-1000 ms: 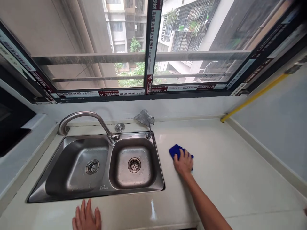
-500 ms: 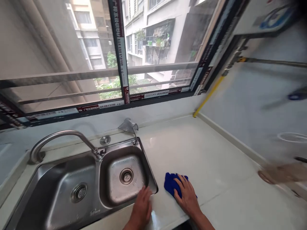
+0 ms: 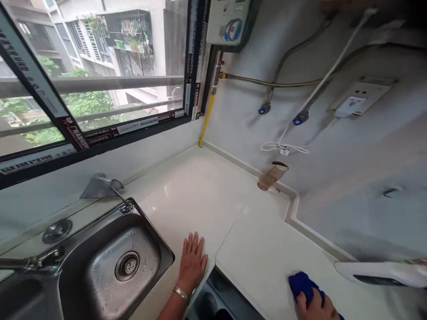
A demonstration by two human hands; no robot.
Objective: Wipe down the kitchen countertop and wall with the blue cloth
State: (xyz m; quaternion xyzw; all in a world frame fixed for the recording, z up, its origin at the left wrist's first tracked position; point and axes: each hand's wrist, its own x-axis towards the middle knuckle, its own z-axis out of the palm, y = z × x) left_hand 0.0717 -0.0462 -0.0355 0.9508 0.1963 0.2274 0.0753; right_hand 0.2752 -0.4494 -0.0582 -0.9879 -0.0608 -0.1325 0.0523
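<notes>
My left hand lies flat on the white countertop, right of the sink's near corner. Its fingers are stretched out, nothing is in it, and a bracelet circles the wrist. Farther right, my right hand presses a blue cloth against the counter, fingers bent over it. The lower part of that hand runs out of the picture, and part of the cloth is hidden under it.
Left of my hands is a steel sink with a faucet. A grey mesh piece sits behind it. Along the right wall stand a brownish clear container and a white object. An open drawer shows below the counter edge.
The view has swung right. My right hand has carried the blue cloth rightward along the counter. My left hand has moved from the sink's edge onto the counter and lies flat.
</notes>
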